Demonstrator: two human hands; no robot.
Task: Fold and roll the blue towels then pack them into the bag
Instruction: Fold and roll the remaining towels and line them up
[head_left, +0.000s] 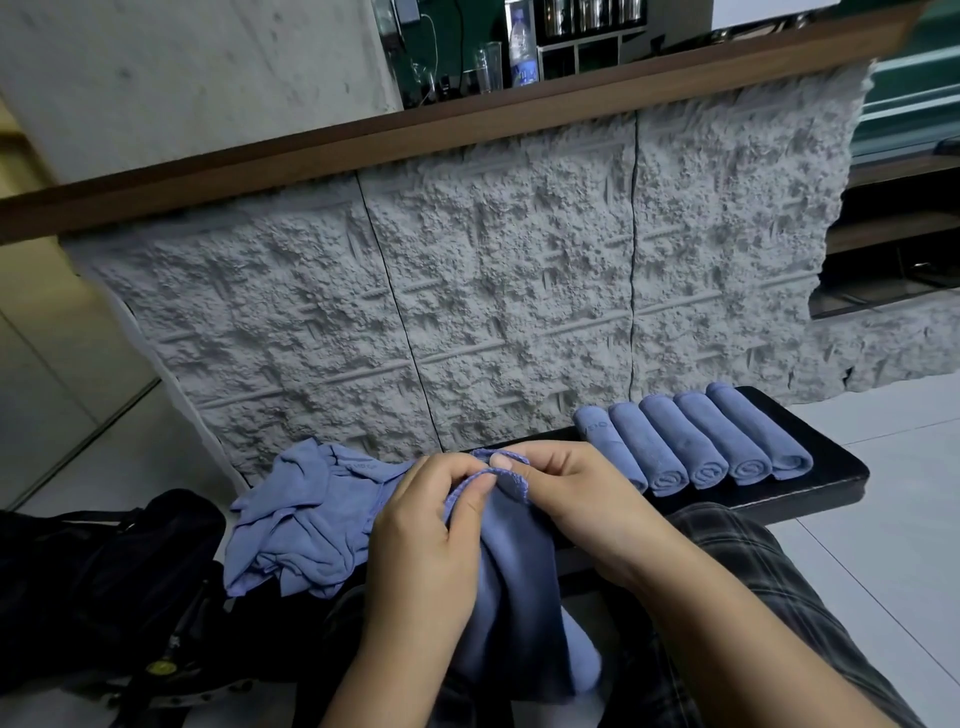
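A loose blue towel (519, 597) hangs down over my lap from both hands. My left hand (426, 540) pinches its top hem between thumb and fingers. My right hand (566, 493) pinches the same hem just to the right, thumb on top. A crumpled pile of blue towels (306, 519) lies to the left on the dark bench (826, 467). Several rolled blue towels (696, 447) lie side by side on the bench to the right. A black bag (104, 571) sits at the lower left, beside the pile.
A rough grey stone-textured counter front (467, 291) rises right behind the bench, topped by a wooden ledge (415, 130) with bottles and glasses. Pale tiled floor (883, 545) lies to the right. My plaid-trousered leg (753, 571) is under my right forearm.
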